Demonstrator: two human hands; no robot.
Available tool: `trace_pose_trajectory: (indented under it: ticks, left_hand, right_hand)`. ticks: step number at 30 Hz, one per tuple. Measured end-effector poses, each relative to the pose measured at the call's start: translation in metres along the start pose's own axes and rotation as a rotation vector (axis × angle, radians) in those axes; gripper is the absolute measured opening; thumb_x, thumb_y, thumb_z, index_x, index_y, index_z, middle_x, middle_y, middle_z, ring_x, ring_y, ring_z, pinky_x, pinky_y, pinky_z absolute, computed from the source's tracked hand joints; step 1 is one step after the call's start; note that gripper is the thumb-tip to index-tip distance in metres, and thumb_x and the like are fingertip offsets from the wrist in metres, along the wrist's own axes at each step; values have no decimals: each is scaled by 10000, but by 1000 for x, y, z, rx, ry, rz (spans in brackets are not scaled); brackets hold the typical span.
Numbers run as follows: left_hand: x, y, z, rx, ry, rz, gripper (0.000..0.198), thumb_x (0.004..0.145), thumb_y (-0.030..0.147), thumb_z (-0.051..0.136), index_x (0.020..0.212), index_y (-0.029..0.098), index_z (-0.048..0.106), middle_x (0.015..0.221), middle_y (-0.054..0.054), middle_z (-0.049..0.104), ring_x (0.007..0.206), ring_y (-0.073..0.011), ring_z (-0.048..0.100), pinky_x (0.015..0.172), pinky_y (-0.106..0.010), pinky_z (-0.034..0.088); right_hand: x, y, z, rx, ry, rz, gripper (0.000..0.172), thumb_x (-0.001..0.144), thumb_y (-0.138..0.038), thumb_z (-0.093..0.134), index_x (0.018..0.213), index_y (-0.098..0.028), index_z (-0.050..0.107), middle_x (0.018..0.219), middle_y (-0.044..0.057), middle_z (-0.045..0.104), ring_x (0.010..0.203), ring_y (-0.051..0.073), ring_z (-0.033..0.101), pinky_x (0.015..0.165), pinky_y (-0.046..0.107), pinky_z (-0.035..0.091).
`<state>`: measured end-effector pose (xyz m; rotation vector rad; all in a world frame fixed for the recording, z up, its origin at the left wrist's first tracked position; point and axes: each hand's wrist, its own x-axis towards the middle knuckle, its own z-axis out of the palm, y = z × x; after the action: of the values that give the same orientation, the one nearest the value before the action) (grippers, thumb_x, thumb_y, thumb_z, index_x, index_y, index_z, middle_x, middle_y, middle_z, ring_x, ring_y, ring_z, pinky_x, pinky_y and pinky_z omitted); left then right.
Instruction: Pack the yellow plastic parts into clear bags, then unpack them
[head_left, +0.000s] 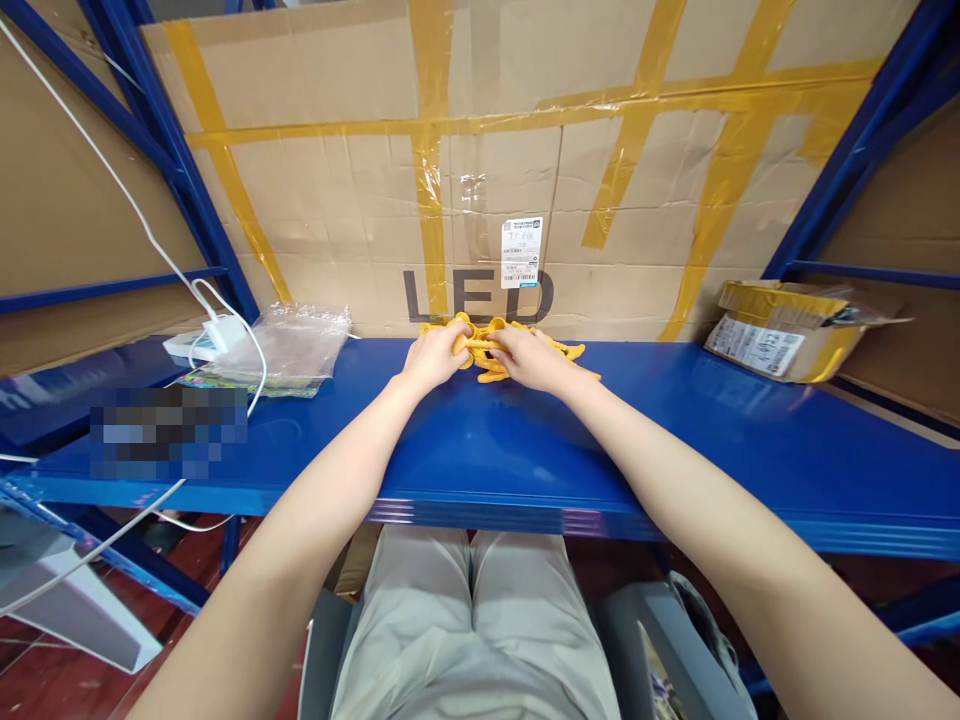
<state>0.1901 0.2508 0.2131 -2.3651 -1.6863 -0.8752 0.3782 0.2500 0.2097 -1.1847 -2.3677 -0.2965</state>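
A yellow spoon-like piece (480, 344) lies level between my two hands, just above the blue shelf. My left hand (435, 355) has its fingers closed round the left end of it. At the other end, my right hand (529, 356) pinches the piece with its fingertips. Behind and beneath my hands is a pile of several similar yellow pieces (576, 351), partly hidden by my fingers.
The blue shelf (495, 450) runs across the view, backed by a large taped carton (322, 220). Clear plastic bags (292, 345), a white adapter (223, 335) with cables and a blurred dark object (169, 430) are at left. A small taped box (784, 335) sits at right.
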Motion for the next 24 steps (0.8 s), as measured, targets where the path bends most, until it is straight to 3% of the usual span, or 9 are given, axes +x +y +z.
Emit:
trace_pose_trajectory:
  ticks: [5, 9, 16, 20, 24]
  left_hand:
    - [1, -1, 5, -15, -20, -13, 296, 773, 268, 549, 1062, 277, 615, 1029, -40, 691, 968, -273, 627, 836, -363, 453]
    - [4, -3, 9, -106, -17, 0, 287, 749, 251, 569, 1031, 234, 622, 1009, -42, 694, 936, -250, 629, 843, -357, 455]
    - [4, -2, 11, -333, -102, -53, 145, 740, 254, 574, 862, 200, 631, 641, -4, 661, 697, -208, 634, 739, -332, 487]
    - [3, -1, 9, -175, -53, -4, 174, 728, 270, 573, 878, 213, 640, 732, -18, 672, 787, -231, 641, 753, -333, 475]
    - [1, 0, 6, -10, -41, -25, 183, 731, 286, 547, 876, 233, 644, 852, -25, 674, 849, -241, 639, 724, -317, 464]
  right_hand:
    - [1, -1, -1, -47, -60, 27, 201, 917, -162, 402, 954, -167, 600, 1010, 113, 660, 967, 250, 581, 779, 356, 330]
    - [2, -3, -3, -176, -25, 9, 182, 900, -133, 419, 971, -154, 585, 1011, 127, 653, 956, 257, 570, 774, 357, 293]
    - [3, -6, -6, -345, 106, -73, 266, 892, -77, 349, 1014, -163, 569, 1043, 139, 638, 965, 269, 531, 833, 399, 260]
    - [2, -1, -1, -256, 86, -49, 218, 892, -131, 385, 1029, -149, 554, 1036, 140, 643, 942, 259, 546, 827, 386, 275]
    - [0, 2, 1, -157, -50, -3, 198, 925, -215, 393, 1013, -160, 562, 1059, 122, 654, 1000, 265, 560, 830, 380, 294]
